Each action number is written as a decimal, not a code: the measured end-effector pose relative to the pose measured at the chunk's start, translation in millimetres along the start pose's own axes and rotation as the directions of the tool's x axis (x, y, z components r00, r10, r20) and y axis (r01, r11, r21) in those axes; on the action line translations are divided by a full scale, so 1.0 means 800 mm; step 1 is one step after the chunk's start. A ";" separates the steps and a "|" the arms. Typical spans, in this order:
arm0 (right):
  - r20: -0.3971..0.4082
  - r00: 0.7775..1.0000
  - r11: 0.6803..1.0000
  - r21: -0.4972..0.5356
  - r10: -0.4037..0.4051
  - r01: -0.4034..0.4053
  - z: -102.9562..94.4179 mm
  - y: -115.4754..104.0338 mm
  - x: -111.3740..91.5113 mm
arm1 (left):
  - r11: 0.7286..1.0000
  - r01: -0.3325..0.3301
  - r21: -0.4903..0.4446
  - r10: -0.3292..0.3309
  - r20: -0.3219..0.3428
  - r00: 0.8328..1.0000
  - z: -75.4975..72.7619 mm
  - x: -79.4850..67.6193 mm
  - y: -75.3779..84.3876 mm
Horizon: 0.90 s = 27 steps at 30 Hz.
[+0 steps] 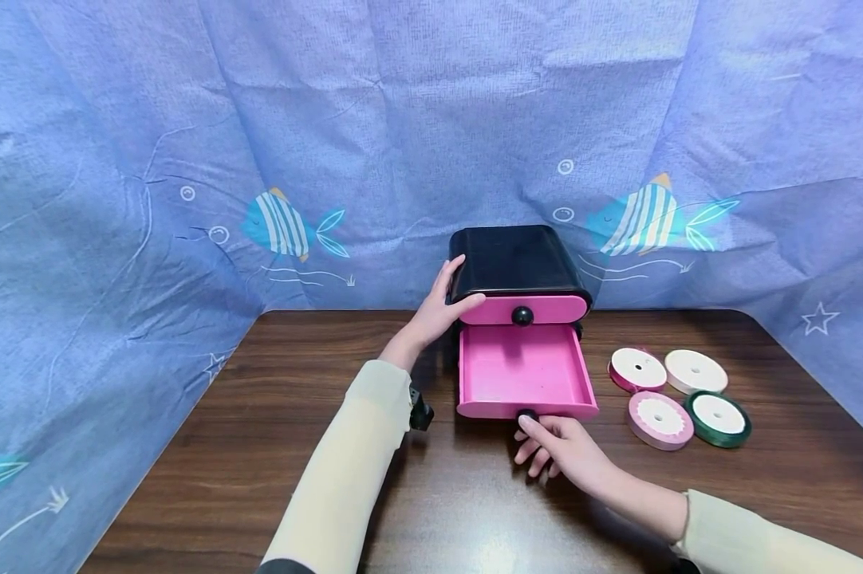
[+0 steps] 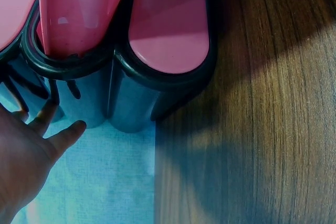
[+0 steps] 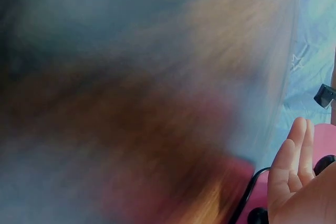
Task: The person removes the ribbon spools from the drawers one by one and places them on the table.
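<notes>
A black drawer cabinet (image 1: 514, 259) with pink drawer fronts stands at the back of the table. Its middle pink drawer (image 1: 521, 363) is pulled out, the bare inside showing. My left hand (image 1: 435, 312) rests against the cabinet's left side, fingers spread and thumb by the top drawer front (image 1: 564, 308). In the left wrist view, the left hand (image 2: 23, 156) lies beside the stacked compartments, the lowest drawer front (image 2: 170, 24) closed. With thumb and fingers, my right hand (image 1: 564, 450) pinches the black knob (image 1: 527, 414) of the pulled-out drawer.
Several ribbon spools lie right of the cabinet: a magenta one (image 1: 637, 369), a cream one (image 1: 695, 371), a pink one (image 1: 660, 419) and a green one (image 1: 720, 418). A blue fish-print cloth (image 1: 431, 143) hangs behind the wooden table (image 1: 259, 454). Much of the right wrist view is blurred.
</notes>
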State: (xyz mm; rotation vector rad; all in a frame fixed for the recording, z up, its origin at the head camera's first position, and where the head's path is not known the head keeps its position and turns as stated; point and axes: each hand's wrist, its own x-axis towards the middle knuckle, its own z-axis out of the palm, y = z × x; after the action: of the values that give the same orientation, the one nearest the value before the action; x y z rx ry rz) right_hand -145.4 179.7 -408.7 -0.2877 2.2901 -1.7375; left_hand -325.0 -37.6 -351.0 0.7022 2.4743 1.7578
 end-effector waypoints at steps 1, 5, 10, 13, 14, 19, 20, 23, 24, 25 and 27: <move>-0.006 1.000 1.000 0.000 -0.002 0.002 0.000 -0.001 0.000 | 1.000 0.000 -0.001 0.000 -0.001 1.000 0.000 0.000 0.000; -0.040 0.999 1.000 -0.008 -0.010 0.009 -0.003 -0.005 0.003 | 1.000 -0.001 -0.003 0.001 -0.003 1.000 0.000 0.000 0.001; -0.069 0.998 1.000 0.003 0.000 0.001 -0.009 -0.011 0.012 | 1.000 -0.001 0.000 0.001 -0.012 1.000 0.001 0.000 0.002; -0.080 0.997 1.000 0.010 0.003 -0.002 -0.012 -0.016 0.018 | 1.000 0.000 0.002 0.000 -0.015 1.000 0.001 0.000 0.002; -0.082 0.997 1.000 0.010 0.003 -0.002 -0.013 -0.017 0.020 | 1.000 -0.002 0.002 0.002 -0.015 1.000 0.000 0.000 0.002; -0.093 0.996 1.000 0.000 0.013 -0.013 -0.013 -0.022 0.026 | 1.000 -0.003 -0.001 0.003 -0.009 1.000 -0.001 0.000 0.002; -0.099 0.995 1.000 0.003 0.019 -0.019 -0.013 -0.023 0.028 | 1.000 -0.002 -0.001 0.002 -0.008 1.000 -0.001 0.000 0.002; -0.126 0.991 0.999 0.028 0.038 -0.034 -0.013 -0.025 0.034 | 1.000 -0.004 0.000 0.004 -0.008 1.000 -0.001 0.000 0.002; -0.134 0.990 0.999 0.039 0.040 -0.036 -0.013 -0.025 0.036 | 1.000 -0.003 0.003 0.003 -0.010 1.000 -0.001 0.000 0.002; -0.142 0.989 0.998 0.049 0.042 -0.035 -0.014 -0.025 0.039 | 1.000 -0.003 0.004 0.003 -0.011 1.000 0.000 0.001 0.002; -0.158 0.986 0.997 0.067 0.045 -0.035 -0.016 -0.024 0.046 | 1.000 0.000 0.006 0.000 -0.010 1.000 0.000 0.001 0.002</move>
State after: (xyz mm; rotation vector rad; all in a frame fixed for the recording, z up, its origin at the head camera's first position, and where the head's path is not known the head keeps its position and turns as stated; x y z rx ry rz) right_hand -183.9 175.1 -390.1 -0.0923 2.3249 -1.8721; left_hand -324.8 -36.7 -349.4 0.6953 2.4873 1.7593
